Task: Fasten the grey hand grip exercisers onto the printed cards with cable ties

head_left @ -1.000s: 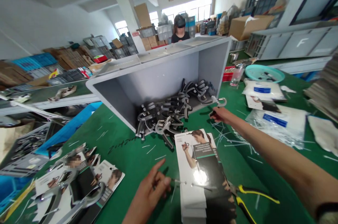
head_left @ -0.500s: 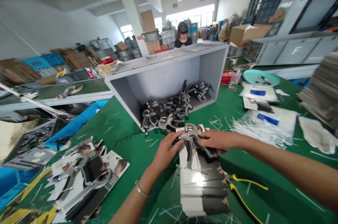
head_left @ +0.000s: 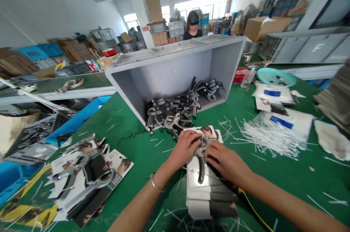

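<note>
handgrip [head_left: 201,168] held w/ l hand [head_left: 188,146] & r hand [head_left: 226,159], both part-curled

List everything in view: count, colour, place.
Hand grip: one, silver-black, over card stack
Card stack: one, white-black, front centre
Loose grips: many, gray-black, mostly in bin
Bin: one, gray, on its side, centre
Grips on cards: several, silver-black-white, left
Tool handle: one visible, yellow, right of stack
Thin ties: many, white, heaped right
Labelled bags: two, white, right
Cloth: one, white, far right
Round tray: one, teal, right rear
Bottle: one, clear, beside tray
Crate F: one, gray, right rear
Background boxes: many, brown-gray-blue, behind
Co-worker: one, black top, behind bin
Table: one, green, underneath
Left hand: one, bare, on hand grip
Right hand: one, bare, at hand grip
</note>
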`<state>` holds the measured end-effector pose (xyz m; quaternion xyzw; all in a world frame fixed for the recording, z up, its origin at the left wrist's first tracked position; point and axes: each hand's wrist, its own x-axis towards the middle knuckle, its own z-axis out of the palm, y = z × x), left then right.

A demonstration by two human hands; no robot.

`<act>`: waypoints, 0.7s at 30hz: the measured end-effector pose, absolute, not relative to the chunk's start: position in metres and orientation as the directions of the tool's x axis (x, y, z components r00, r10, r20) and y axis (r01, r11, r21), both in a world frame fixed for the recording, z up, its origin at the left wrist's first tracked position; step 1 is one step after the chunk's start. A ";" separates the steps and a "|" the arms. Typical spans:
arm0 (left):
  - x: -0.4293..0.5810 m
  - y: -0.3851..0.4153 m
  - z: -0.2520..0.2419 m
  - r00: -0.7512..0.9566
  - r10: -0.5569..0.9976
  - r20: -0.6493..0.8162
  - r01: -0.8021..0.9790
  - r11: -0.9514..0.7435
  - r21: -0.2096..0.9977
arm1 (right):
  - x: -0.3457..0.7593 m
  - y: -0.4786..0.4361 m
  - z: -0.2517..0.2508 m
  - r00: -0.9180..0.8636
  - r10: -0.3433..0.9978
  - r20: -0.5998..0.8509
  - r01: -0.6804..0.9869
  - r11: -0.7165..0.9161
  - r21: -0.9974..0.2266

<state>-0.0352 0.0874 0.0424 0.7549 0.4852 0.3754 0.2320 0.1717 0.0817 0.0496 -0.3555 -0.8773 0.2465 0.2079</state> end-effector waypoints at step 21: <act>-0.029 0.084 0.036 0.185 0.947 0.263 0.415 -0.317 0.853 | 0.171 0.096 0.034 -0.593 0.785 0.180 0.433 0.499 -0.751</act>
